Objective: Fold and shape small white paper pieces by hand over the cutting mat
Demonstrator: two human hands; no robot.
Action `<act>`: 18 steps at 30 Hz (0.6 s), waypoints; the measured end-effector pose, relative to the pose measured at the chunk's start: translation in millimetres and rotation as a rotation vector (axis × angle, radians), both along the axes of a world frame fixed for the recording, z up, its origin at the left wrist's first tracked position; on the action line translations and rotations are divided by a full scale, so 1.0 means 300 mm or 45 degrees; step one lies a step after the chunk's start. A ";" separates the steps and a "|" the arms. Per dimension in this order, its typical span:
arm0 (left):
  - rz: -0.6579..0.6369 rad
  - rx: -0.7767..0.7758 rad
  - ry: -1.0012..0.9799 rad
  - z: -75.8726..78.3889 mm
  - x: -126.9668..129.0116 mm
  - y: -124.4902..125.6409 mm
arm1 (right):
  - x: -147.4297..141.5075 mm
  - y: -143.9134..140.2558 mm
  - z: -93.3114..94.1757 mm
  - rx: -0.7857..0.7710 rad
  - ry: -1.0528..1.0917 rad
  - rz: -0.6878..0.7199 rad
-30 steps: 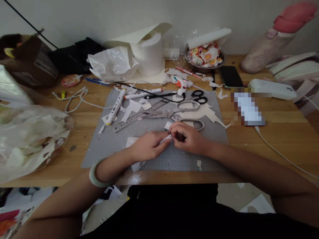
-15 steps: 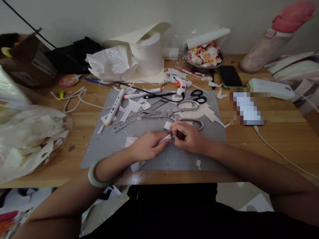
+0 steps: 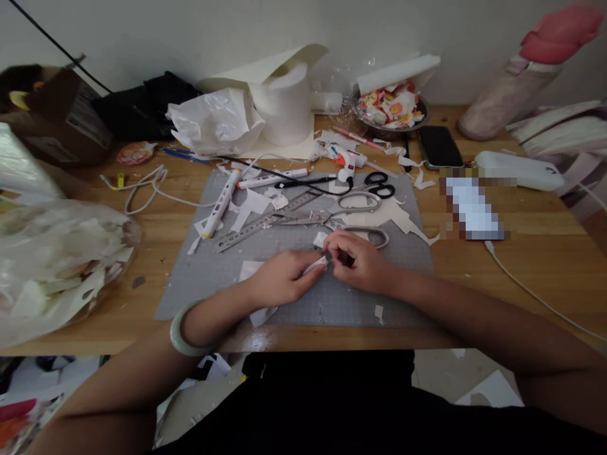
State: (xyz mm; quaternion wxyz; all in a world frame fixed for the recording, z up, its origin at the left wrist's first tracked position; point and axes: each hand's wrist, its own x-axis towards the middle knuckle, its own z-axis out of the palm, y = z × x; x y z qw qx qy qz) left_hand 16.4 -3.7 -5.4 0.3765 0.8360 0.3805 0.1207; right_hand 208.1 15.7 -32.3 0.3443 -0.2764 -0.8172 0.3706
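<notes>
Left hand [image 3: 279, 280] and right hand [image 3: 361, 262] share a pinched grip on a small white paper scrap [image 3: 317, 264] above the gridded grey mat [image 3: 208, 268].

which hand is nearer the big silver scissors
Right. The right hand lies just below the big silver scissors, almost touching one handle loop; the left hand sits farther down-left.

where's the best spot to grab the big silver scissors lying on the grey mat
Probably by the handle loops: the large scissors lie flat on the cutting mat with the loops toward the person's right and the blades pointing left along the ruler. Come from above on the right side; the right hand, now pinching a small paper piece with the left hand, is closest.
</notes>
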 end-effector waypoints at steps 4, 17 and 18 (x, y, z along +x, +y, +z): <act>0.011 0.008 0.007 0.001 -0.001 -0.001 | 0.001 -0.003 0.001 0.015 0.038 -0.004; -0.004 -0.007 0.016 0.002 0.001 0.000 | 0.003 -0.002 0.002 -0.046 0.101 -0.054; -0.003 -0.005 0.015 0.002 0.000 0.000 | 0.004 -0.003 0.001 -0.071 0.101 -0.067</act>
